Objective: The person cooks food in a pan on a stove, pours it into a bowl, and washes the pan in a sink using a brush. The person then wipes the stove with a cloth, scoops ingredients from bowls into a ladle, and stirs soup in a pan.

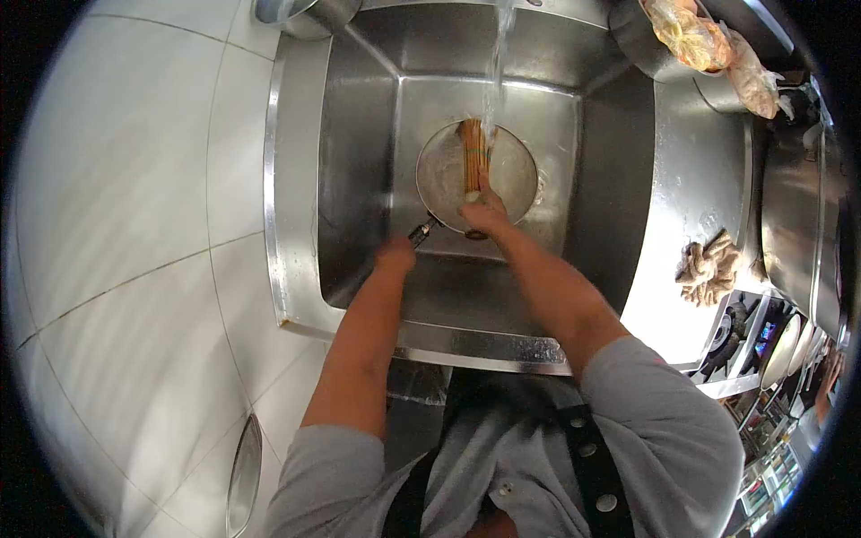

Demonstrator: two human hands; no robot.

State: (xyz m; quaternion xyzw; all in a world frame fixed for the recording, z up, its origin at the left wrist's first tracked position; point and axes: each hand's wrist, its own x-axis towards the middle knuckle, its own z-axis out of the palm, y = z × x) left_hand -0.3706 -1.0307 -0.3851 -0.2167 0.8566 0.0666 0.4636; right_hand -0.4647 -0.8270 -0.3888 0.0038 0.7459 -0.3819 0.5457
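Item one: a long bundle of thin, tan wooden sticks with greenish bands [473, 157], inside a round, shallow metal pan [439, 184] in the stainless-steel sink [359, 161]. I record its long axis as running nearly straight away from the body, one end at the right hand [485, 213], the other toward the pan's far rim.

Item two: the right hand, closed around the bundle's near end, forearm slanting in from the lower right. A dark rounded piece [476, 235] shows just below this hand; I cannot tell which object it belongs to.

Item three: the left hand [395, 256], at the pan's dark handle [421, 233], which points down and left toward the body. I see the hand closed about the handle's end, fingers blurred.

Item four: a clear stream of water [493, 72], falling at the bundle's far end.

Item five: a crumpled brown cloth [708, 269] on the metal counter [664, 224] to the right.

Item six: a small blue-lit display [765, 332] beyond the cloth, its characters too small for me to read.
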